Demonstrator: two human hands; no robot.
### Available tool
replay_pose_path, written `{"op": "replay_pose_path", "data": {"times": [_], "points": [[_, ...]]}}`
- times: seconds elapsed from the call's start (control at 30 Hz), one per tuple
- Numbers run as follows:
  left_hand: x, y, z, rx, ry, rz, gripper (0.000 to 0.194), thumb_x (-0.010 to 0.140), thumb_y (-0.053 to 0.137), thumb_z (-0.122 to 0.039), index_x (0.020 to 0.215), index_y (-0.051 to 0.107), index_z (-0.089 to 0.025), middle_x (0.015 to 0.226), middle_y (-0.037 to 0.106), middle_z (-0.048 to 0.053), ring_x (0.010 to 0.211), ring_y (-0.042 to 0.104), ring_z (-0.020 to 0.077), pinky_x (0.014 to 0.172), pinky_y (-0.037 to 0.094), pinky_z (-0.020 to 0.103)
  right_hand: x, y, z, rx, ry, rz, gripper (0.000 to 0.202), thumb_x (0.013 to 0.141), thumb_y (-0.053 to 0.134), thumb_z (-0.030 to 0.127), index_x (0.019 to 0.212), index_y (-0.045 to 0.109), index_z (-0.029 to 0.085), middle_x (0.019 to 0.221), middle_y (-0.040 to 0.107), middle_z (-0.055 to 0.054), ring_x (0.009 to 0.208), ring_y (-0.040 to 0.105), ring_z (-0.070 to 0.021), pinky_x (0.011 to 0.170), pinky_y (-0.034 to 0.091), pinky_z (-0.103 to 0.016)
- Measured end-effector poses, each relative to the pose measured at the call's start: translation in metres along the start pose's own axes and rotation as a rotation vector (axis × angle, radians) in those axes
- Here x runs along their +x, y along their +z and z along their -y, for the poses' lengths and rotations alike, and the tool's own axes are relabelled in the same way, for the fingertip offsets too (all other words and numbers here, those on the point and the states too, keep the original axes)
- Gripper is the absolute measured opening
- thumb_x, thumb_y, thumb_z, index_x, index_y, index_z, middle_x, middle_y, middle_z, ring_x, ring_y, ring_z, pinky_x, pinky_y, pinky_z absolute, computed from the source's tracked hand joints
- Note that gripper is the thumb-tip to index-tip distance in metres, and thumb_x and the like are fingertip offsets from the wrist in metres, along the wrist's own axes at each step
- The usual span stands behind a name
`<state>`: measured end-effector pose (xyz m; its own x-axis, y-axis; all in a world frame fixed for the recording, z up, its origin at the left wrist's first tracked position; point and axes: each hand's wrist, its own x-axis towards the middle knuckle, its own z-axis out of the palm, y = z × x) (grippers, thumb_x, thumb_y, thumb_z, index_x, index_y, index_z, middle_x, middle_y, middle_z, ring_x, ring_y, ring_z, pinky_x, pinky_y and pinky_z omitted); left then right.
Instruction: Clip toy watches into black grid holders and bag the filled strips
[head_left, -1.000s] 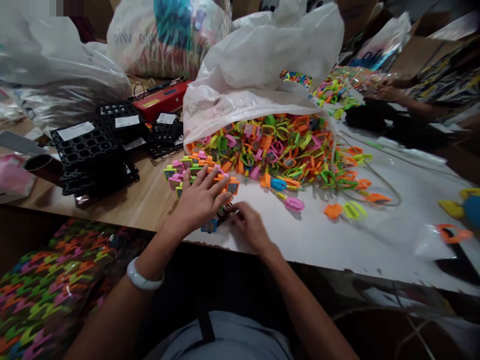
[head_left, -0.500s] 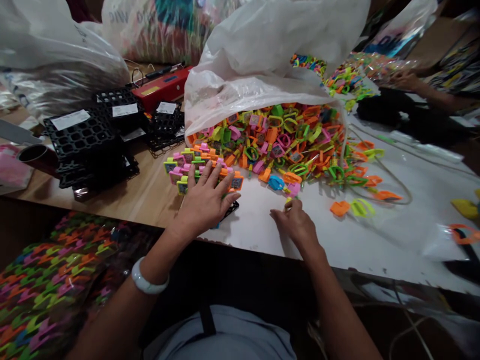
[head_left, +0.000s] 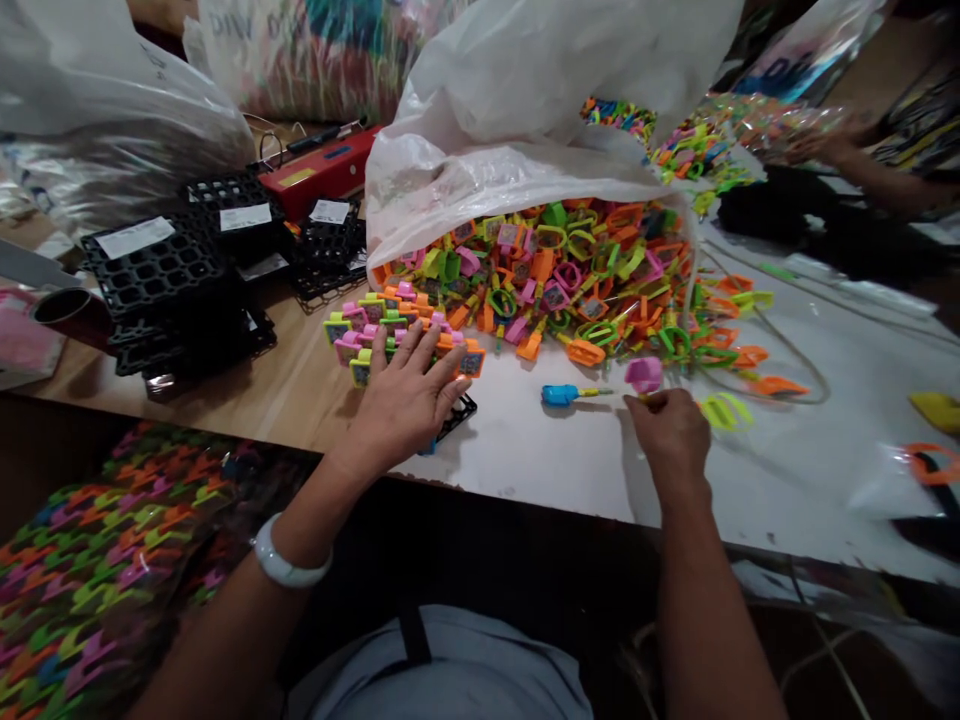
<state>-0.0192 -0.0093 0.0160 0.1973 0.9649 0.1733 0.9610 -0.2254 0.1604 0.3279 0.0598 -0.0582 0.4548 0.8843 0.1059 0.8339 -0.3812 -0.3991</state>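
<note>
My left hand [head_left: 401, 400] lies with fingers spread over rows of small coloured plastic pieces [head_left: 367, 325], pink, yellow-green and orange. Under its thumb side shows the corner of a black grid tray [head_left: 457, 415]; most of the tray is hidden. My right hand [head_left: 671, 435] is closed in a pinch at the lower end of a pink plastic piece [head_left: 643, 374] on the white table surface. Left of it lies a blue plastic piece [head_left: 559, 395] with a thin yellow stem. Behind both hands, a heap of similar pieces [head_left: 555, 285] spills from a large white plastic bag [head_left: 517, 180].
Black grid trays [head_left: 154, 255] with white labels are stacked at the left, by a red device [head_left: 322, 175]. Filled plastic bags [head_left: 112, 130] stand behind. Below the table edge lie more coloured pieces [head_left: 97, 570]. A co-worker's arm [head_left: 862, 165] shows far right.
My right hand has moved right, and the pink piece has shifted right with it. The blue piece now lies apart from the heap, nearer me. My left hand stays on the rows.
</note>
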Motion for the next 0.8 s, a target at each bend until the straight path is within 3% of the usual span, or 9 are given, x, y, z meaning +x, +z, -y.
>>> {"op": "replay_pose_path", "data": {"times": [0.1,0.17,0.2,0.27,0.37,0.43,0.6,0.7,0.8], "points": [[0.000,0.000,0.001,0.011,0.003,0.009,0.050,0.104,0.033,-0.050,0.149,0.045,-0.032,0.163,0.033,0.008,0.152,0.025,0.0303,0.123,0.009,0.064,0.005,-0.007,-0.004,0.281,0.093,-0.184,0.017,0.080,0.062,0.035,0.087,0.054,0.022,0.071,0.065,-0.006,0.071,0.065,-0.0235,0.079,0.052,-0.041],[-0.001,-0.001,0.001,0.020,0.011,0.020,0.050,0.105,0.031,-0.050,0.150,0.044,-0.032,0.163,0.032,0.008,0.153,0.024,0.0300,0.122,0.009,0.063,-0.004,-0.009,0.010,0.551,0.069,-0.151,0.022,0.079,0.064,0.039,0.089,0.055,0.022,0.071,0.066,-0.006,0.065,0.065,-0.0211,0.070,0.054,-0.038],[-0.001,-0.001,0.001,0.019,0.014,0.023,0.050,0.105,0.030,-0.050,0.150,0.043,-0.032,0.163,0.032,0.008,0.153,0.024,0.0299,0.122,0.009,0.063,-0.014,-0.007,0.021,0.685,0.021,-0.051,0.026,0.077,0.067,0.042,0.088,0.056,0.021,0.072,0.067,-0.007,0.064,0.065,-0.0205,0.067,0.055,-0.036],[-0.001,-0.001,0.001,0.008,0.013,0.025,0.051,0.105,0.030,-0.051,0.150,0.043,-0.033,0.163,0.033,0.008,0.153,0.024,0.0304,0.122,0.009,0.064,-0.044,0.002,0.049,0.898,-0.121,0.277,0.034,0.072,0.073,0.048,0.088,0.062,0.019,0.077,0.071,-0.007,0.066,0.067,-0.0203,0.065,0.057,-0.035],[0.000,-0.001,0.001,-0.005,0.007,0.025,0.051,0.105,0.030,-0.051,0.150,0.043,-0.033,0.163,0.033,0.008,0.153,0.024,0.0311,0.122,0.008,0.064,-0.100,0.029,0.092,1.036,-0.295,0.792,0.037,0.079,0.069,0.052,0.095,0.065,0.018,0.080,0.073,-0.006,0.070,0.069,-0.0196,0.068,0.059,-0.034],[0.000,-0.001,0.002,-0.003,0.012,0.030,0.051,0.105,0.029,-0.051,0.150,0.043,-0.033,0.164,0.031,0.007,0.153,0.023,0.0304,0.123,0.007,0.063,-0.129,0.050,0.110,1.033,-0.394,0.935,0.030,0.083,0.064,0.048,0.094,0.065,0.019,0.080,0.073,-0.004,0.073,0.068,-0.0191,0.072,0.058,-0.034],[-0.001,-0.002,0.002,-0.001,0.011,0.045,0.053,0.105,0.027,-0.052,0.151,0.042,-0.032,0.165,0.029,0.008,0.154,0.021,0.0290,0.123,0.008,0.062,-0.148,0.079,0.117,0.804,-0.606,0.756,0.014,0.087,0.052,0.026,0.090,0.064,0.019,0.089,0.073,-0.007,0.082,0.067,-0.0222,0.080,0.055,-0.037],[-0.001,-0.003,0.001,-0.010,0.003,0.045,0.052,0.105,0.028,-0.053,0.150,0.043,-0.033,0.164,0.030,0.008,0.154,0.021,0.0292,0.123,0.008,0.063,-0.150,0.081,0.119,0.756,-0.793,0.679,0.024,0.085,0.048,0.019,0.103,0.063,0.019,0.106,0.071,-0.010,0.097,0.066,-0.0239,0.087,0.054,-0.039],[0.000,-0.002,0.001,-0.010,0.002,0.040,0.054,0.103,0.030,-0.055,0.150,0.043,-0.032,0.163,0.032,0.010,0.153,0.021,0.0307,0.122,0.007,0.066,-0.162,0.084,0.127,0.712,-0.831,0.626,0.032,0.086,0.045,0.016,0.115,0.059,0.019,0.111,0.069,-0.012,0.100,0.065,-0.0240,0.087,0.054,-0.039]]}}
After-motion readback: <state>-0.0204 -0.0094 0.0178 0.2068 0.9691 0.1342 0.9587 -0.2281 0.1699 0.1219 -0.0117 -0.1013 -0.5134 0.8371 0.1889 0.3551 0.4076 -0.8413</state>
